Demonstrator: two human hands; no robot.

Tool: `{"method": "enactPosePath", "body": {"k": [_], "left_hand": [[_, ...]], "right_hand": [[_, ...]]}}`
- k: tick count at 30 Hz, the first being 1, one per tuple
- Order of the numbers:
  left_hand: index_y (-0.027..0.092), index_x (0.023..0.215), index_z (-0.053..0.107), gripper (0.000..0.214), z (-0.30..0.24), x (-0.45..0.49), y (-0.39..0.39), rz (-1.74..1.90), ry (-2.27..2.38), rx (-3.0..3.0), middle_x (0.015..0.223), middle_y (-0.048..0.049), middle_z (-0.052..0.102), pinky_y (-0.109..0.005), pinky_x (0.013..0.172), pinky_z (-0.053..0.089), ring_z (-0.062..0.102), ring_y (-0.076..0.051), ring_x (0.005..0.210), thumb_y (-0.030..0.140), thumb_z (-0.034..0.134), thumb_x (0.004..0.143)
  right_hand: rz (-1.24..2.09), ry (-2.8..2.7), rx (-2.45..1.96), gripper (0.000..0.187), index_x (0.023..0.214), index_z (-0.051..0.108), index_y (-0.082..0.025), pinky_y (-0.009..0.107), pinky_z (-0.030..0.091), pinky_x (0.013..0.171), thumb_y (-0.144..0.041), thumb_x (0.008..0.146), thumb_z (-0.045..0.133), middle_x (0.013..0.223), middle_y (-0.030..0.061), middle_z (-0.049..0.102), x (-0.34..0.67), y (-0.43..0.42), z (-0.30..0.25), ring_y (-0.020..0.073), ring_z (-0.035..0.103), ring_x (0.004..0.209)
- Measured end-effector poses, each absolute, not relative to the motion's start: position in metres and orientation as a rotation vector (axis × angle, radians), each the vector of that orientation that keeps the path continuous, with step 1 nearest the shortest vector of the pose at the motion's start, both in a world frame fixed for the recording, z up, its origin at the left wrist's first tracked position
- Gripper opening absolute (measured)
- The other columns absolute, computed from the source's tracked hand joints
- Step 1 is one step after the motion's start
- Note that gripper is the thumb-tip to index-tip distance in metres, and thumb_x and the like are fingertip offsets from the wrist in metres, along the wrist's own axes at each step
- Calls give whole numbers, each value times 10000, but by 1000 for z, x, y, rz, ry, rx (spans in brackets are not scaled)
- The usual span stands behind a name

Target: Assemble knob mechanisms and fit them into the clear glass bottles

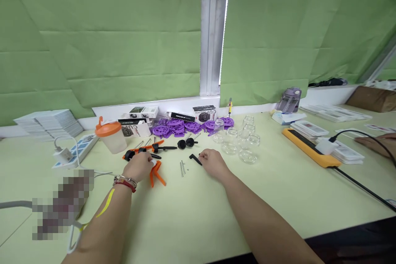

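Note:
My left hand (140, 166) rests on the green table, fingers curled round a black and orange clamp part (136, 154). An orange handle piece (156, 174) lies just right of that hand. My right hand (213, 161) pinches a small black angled part (195, 159) at its fingertips. Thin metal pins (182, 168) lie between the two hands. Two black knobs (186, 143) and another black and orange clamp piece (159, 147) sit just beyond.
Purple plastic wheels (177, 127), small boxes (140, 112) and several clear glass jars (241, 142) stand at the back. An orange-lidded cup (110, 136) and a power strip (77, 148) are left. A yellow power strip (309, 147), its black cable and another person's hand (374, 144) are right.

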State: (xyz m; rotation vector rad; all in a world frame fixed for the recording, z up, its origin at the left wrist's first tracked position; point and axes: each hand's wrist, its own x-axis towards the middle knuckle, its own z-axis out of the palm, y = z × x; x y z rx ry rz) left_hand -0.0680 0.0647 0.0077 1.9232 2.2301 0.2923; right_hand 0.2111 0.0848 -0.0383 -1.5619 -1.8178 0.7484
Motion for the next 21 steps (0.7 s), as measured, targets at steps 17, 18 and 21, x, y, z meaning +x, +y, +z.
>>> {"method": "enactPosePath", "body": {"k": [17,18,21], "left_hand": [[220,712,595,163,-1,-82,54,275,2283,1814,882,-116,686,-345,582,436,628,-304,820,321,468,730],[221,707,593,164,0,-82,53,263,2285,1814,879,-115,684,-348,582,437,627,-305,819,313,459,732],[222,727,604,178,3,-81,52,263,2305,1804,889,-116,681,-356,585,438,625,-307,817,307,448,734]], "right_hand": [[722,-1849,-1553,399,1235,536,-188,241,417,669,-266,843,526,875,57,658,165,117,-22,153,601,766],[709,-1845,-1568,373,1202,561,-185,244,418,673,-262,838,535,904,69,659,161,121,-21,158,603,784],[707,-1791,-1607,227,1014,639,-160,249,419,651,-238,814,564,900,92,660,150,130,-22,167,608,771]]}}
